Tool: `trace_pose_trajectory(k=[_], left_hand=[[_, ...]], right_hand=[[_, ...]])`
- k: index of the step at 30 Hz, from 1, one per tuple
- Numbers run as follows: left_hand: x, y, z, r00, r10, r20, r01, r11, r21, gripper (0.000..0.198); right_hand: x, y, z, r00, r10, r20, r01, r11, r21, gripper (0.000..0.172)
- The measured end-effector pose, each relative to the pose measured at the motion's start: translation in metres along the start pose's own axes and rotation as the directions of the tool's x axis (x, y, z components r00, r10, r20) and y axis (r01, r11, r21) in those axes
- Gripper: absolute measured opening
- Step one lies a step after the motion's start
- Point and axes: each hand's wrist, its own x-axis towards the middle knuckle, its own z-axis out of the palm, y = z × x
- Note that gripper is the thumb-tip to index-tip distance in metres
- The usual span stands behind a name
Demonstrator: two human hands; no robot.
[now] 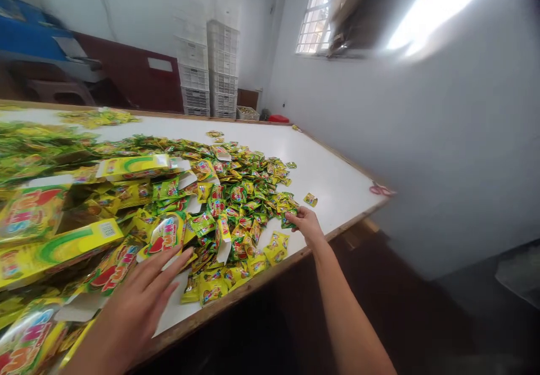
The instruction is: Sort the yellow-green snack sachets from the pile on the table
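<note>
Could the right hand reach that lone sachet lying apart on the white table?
Probably yes: the right hand, pinching a green sachet, is close by the lone sachet, only white tabletop between.

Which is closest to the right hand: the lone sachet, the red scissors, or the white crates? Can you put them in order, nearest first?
1. Small yellow-green sachet, alone on the white table, just beyond the right hand.
2. Red-handled scissors, at the table's right edge.
3. Stacked white plastic crates, past the table's far end.
</note>
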Motion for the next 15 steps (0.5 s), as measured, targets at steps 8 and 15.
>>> trace_pose_trajectory(k=[8,15], left_hand=[[0.096,0.025,0.045,0.927,0.302,0.222,-0.319,0.947,0.045,0.049],[0.018,0.038,-0.001,0.849,-0.524,0.066,0.527,0.848,-0.056,0.062]], right_hand=[[-0.018,-0.020,-0.002,0.910,-0.121,0.396,0.165,0.983,-0.080,0.022],[-0.018,-0.032,0.017,0.873,-0.187,0.451,0.302,0.933,-0.196,0.024]])
